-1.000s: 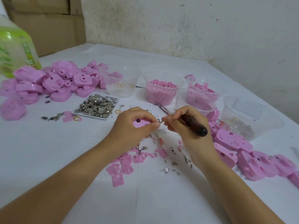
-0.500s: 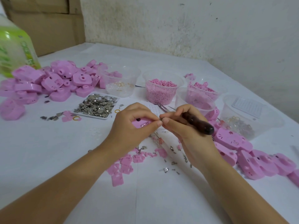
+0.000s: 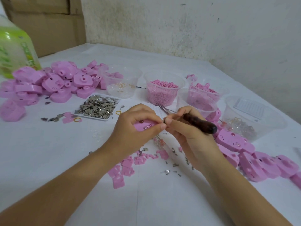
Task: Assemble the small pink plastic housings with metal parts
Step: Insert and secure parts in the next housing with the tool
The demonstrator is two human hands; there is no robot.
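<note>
Head view: you hold one pink housing (image 3: 143, 126) at the centre of the white table (image 3: 48, 152), your left hand (image 3: 135, 132) curled round it, thumb and forefinger pinching its right end. Your right hand (image 3: 192, 141) grips a wooden-handled tool (image 3: 200, 123), fingers wrapped round it and the dark handle jutting to the right, while its fingertips meet the left hand's at a small metal part (image 3: 164, 121) on the housing's edge. A heap of loose housings (image 3: 48, 82) lies far left, a row of housings (image 3: 236, 141) just right of your right wrist. Beyond your hands stand a tray of metal pieces (image 3: 99, 106) and a clear tub of pink pellets (image 3: 162, 92). A green-labelled bottle (image 3: 14, 48) stands at the far left; its print is too blurred to read, as are the raised marks on the housings.
</note>
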